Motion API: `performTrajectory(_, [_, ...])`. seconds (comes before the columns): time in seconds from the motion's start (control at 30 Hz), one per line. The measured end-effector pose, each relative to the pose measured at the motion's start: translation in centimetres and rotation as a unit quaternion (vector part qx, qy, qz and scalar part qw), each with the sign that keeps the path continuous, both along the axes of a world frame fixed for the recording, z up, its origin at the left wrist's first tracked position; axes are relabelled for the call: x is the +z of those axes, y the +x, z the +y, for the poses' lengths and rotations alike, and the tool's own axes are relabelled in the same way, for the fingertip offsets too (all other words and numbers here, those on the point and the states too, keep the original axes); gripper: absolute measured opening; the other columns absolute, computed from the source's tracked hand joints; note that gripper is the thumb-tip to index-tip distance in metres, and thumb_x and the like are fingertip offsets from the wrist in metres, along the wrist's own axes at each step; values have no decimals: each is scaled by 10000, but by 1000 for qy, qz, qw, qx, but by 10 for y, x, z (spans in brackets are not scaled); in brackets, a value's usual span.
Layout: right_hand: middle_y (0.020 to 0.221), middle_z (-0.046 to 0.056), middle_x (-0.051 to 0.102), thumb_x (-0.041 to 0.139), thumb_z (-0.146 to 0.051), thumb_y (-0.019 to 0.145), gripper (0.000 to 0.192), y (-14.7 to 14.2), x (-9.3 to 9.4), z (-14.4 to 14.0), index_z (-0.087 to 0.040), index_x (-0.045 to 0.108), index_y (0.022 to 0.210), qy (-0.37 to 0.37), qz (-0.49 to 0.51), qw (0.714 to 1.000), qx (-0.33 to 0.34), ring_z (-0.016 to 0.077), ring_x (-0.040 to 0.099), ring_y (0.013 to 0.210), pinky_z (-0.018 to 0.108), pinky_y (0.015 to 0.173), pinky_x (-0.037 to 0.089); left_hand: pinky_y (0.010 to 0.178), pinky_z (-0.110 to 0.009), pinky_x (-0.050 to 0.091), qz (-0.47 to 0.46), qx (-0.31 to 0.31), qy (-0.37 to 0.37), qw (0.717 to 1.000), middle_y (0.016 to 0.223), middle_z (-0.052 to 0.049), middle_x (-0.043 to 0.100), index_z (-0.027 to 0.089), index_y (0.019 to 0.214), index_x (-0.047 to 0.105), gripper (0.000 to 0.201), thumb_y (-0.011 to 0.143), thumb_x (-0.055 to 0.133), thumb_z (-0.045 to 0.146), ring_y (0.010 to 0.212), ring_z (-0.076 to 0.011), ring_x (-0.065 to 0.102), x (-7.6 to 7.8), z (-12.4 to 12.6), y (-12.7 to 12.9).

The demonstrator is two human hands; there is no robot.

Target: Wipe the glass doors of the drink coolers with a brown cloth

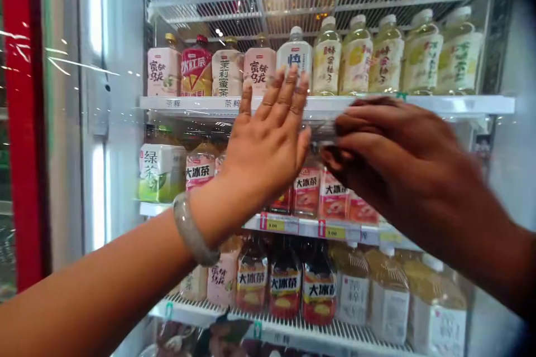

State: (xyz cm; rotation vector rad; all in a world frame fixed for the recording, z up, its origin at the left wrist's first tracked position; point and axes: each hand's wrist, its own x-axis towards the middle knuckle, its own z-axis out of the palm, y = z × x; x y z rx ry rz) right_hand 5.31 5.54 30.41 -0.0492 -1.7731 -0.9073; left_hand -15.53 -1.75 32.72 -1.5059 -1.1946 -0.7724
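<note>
Head view, 2 hands up in front of a drinks fridge. Left hand: palm toward fridge, fingers straight and spread wide, thumb out; touching or not, can't tell. Bracelet on wrist below those fingers. Right hand: fingers bent, tips bunched just right of left thumb; blurred, can't tell what, if anything, they hold.

Blue-lettered bottle right behind left fingertips, partly covered by them. Pink bottle behind, left of the middle fingertips. 5 yellow bottles above right fingers, same upper shelf. Iced teas below right fingertips, on next shelf down. Green bottle lower left of left fingers. 3 dark bottles well below both sets of fingers, upright.
</note>
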Motion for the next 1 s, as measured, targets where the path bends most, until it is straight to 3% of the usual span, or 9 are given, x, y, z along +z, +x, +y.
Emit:
performTrajectory(0.1, [1409,-12,682,690,-445,942,367,8,24,5,-420,677,1308,-9,24,1000,-7,281,600,1380,516,1248,464,1326,-613,8,2,-28,-2,1000,1756,-23,239,209,1670,235,633,1056,313,344,1635,-324,136,8,-4,-1])
performTrajectory(0.23, [1434,-14,676,714,-384,894,464,-15,40,-3,-468,661,1347,-53,8,998,23,297,607,1385,551,1255,476,1358,-525,-40,31,5,23,999,1754,-38,213,168,1677,203,659,1048,327,323,1641,-236,111,22,-7,-8])
performTrajectory(0.37, [1285,-30,760,772,-374,797,471,-12,38,2,-482,715,1252,44,-59,997,17,262,671,1309,455,1144,597,1381,-443,-20,64,16,38,997,1717,0,294,205,1664,275,670,1014,386,327,1637,-182,126,28,-9,-20])
performTrajectory(0.43, [1285,-9,760,774,-407,788,496,-5,53,7,-479,704,1273,29,-26,999,-17,283,662,1320,505,1123,605,1386,-456,-21,74,13,46,996,1699,-4,327,199,1636,348,673,1000,470,385,1641,-190,130,36,-11,-24])
performTrajectory(0.53, [1351,37,723,758,-388,811,553,-13,97,2,-439,664,1353,-63,58,996,-34,323,611,1380,588,1163,553,1385,-478,-29,63,7,43,997,1674,-9,378,204,1616,391,678,984,527,406,1644,-195,127,63,-13,-33])
performTrajectory(0.63, [1346,66,719,713,-344,830,472,-49,138,-18,-382,699,1300,-59,87,994,-29,363,599,1382,639,1064,599,1380,-518,-15,70,0,51,996,1653,-40,413,182,1621,380,682,977,528,350,1644,-217,131,98,-13,-46])
performTrajectory(0.77, [1266,11,763,647,-249,864,367,-83,157,-39,-344,746,1205,-50,44,997,-38,305,654,1313,520,939,687,1382,-510,28,65,2,56,996,1603,-56,475,191,1631,360,679,981,528,291,1634,-201,146,132,-18,-64])
performTrajectory(0.87, [1200,6,783,684,-236,863,361,-84,177,-44,-335,739,1205,-94,53,994,-14,292,668,1298,509,989,677,1385,-435,23,12,-35,7,999,1541,-60,548,218,1666,257,712,1016,508,359,1618,-139,182,154,-29,-77])
performTrajectory(1.0, [1329,31,726,674,-191,880,421,-107,249,-56,-366,700,1262,-172,84,981,-8,307,597,1396,602,1127,580,1376,-423,-21,-4,-33,3,999,1528,-64,554,229,1683,148,747,1028,498,303,1609,-117,126,202,-44,-97])
